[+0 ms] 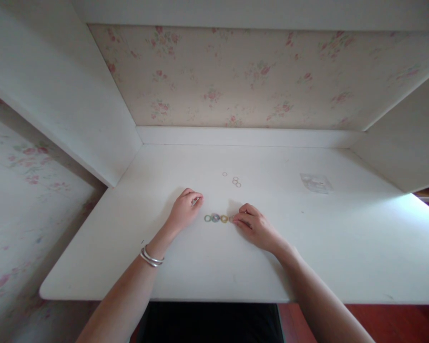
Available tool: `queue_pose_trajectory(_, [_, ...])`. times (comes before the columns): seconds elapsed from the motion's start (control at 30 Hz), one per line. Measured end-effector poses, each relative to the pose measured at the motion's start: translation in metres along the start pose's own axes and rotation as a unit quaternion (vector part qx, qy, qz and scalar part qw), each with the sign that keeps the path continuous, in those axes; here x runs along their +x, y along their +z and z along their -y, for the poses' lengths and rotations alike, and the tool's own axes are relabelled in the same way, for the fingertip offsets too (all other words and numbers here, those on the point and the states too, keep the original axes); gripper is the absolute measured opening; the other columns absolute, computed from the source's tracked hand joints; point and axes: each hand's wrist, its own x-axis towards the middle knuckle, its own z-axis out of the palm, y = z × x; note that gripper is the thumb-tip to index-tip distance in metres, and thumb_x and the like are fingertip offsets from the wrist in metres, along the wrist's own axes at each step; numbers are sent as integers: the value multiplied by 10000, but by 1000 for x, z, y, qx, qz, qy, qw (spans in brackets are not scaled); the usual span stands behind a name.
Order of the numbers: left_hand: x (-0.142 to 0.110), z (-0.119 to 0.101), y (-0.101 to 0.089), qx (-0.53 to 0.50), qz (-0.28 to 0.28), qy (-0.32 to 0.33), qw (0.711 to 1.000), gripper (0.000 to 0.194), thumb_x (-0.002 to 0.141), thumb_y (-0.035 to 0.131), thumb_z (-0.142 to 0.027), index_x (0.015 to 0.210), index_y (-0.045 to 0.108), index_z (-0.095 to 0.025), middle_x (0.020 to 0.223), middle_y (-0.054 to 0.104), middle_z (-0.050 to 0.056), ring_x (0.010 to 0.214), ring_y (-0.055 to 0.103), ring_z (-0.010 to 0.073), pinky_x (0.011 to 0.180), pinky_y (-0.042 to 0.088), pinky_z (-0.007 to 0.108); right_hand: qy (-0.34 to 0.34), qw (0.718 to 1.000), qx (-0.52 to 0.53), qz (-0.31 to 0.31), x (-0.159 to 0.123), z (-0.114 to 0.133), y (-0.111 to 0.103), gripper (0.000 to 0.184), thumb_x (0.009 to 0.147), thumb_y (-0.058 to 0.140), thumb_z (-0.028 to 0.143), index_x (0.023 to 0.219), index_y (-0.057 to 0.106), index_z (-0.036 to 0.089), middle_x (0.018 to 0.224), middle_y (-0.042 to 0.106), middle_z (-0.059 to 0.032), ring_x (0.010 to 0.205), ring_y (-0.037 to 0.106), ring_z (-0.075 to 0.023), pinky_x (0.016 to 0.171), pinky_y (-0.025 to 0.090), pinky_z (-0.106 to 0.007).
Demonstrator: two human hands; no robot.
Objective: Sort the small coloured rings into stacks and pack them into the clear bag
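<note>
White bench [200, 281] below me, and on it, near its middle, a short row of small rings, which I watch from my seat far off. From left to right I make out a green ring [205, 218], a purplish-grey ring [213, 217] and a yellow ring [221, 219], set side by side, then a pale ring [230, 219] at the right end, partly hidden by fingers.

The right hand [259, 228] is closed at the fingertips on that pale ring; I read this as the step of placing or squaring it up with its neighbours. The left hand [184, 209] hangs just beside the green end, fingers curled towards the thumb. I see nothing in it, and I cannot tell whether the tips meet.

Beyond the row lie thinner rings: a single thin ring [222, 174] and, just right of it, a cluster of thin rings [238, 186]. A clear plastic bag [316, 183] rests well to the right.

As I judge it, the next move calls for a light, level release, opening the fingertips without dragging the pale ring or nudging the yellow one. Such small pieces would skid easily.
</note>
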Motion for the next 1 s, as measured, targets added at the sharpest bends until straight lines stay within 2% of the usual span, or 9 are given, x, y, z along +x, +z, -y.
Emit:
queue_pose_trajectory(0.27, [0, 1, 1, 0, 14, 2, 1000, 218, 874, 480, -295, 881, 673, -193, 842, 594, 30, 769, 554, 138, 714, 459, 252, -14, 1000, 4, -10, 1, 1, 5, 221, 906, 463, 270, 905, 680, 230, 908, 550, -52, 806, 539, -140, 747, 449, -282])
queue_pose_trajectory(0.33, [0, 1, 3, -2, 20, 2, 1000, 229, 876, 474, -298, 887, 674, -187, 844, 598, 33, 777, 559, 139, 728, 462, 254, -19, 999, 23, -32, 0, -1, 4, 221, 902, 474, 289, 902, 686, 230, 892, 548, -51, 787, 542, -138, 727, 454, -278])
queue_pose_trajectory(0.43, [7, 0, 9, 5, 34, -5, 999, 237, 873, 471, -295, 876, 677, -178, 858, 609, 38, 789, 569, 139, 754, 466, 256, 4, 993, 57, -107, 0, -6, 1, 222, 891, 494, 323, 890, 691, 220, 873, 544, -53, 755, 545, -136, 660, 458, -260])
queue_pose_trajectory(0.53, [26, -6, 18, 29, 58, 4, 998, 225, 866, 476, -283, 866, 678, -183, 892, 616, 38, 808, 584, 137, 784, 463, 256, 58, 980, 64, -180, 1, -15, -4, 215, 872, 520, 348, 861, 693, 220, 847, 545, -47, 730, 541, -137, 564, 434, -235])
queue_pose_trajectory(0.6, [44, -12, 27, 56, 68, 10, 996, 211, 862, 484, -276, 889, 675, -189, 935, 618, 41, 825, 594, 138, 807, 459, 254, 93, 973, 60, -204, 2, -21, -7, 216, 863, 530, 364, 849, 694, 224, 826, 552, -39, 703, 536, -133, 538, 420, -231])
queue_pose_trajectory(0.8, [93, -26, 55, 156, 104, -14, 982, 266, 880, 476, -312, 1078, 622, -212, 1131, 548, 55, 933, 600, 151, 856, 440, 250, 146, 964, 63, -212, 3, -36, -6, 240, 865, 510, 375, 854, 697, 224, 815, 569, -23, 662, 531, -119, 608, 423, -249])
queue_pose_trajectory(0.9, [104, -29, 65, 185, 117, -2, 976, 301, 897, 443, -316, 1144, 586, -222, 1160, 520, 61, 972, 587, 165, 860, 436, 264, 152, 963, 66, -214, 4, -38, -5, 246, 862, 509, 379, 853, 697, 222, 805, 568, -18, 637, 520, -113, 614, 414, -251])
queue_pose_trajectory(1.0, [109, -29, 69, 194, 133, 9, 972, 290, 913, 400, -324, 1078, 613, -216, 1121, 538, 63, 941, 592, 173, 832, 443, 278, 156, 962, 70, -211, 4, -39, -5, 261, 862, 498, 387, 855, 699, 220, 809, 570, -23, 643, 524, -116, 612, 411, -249])
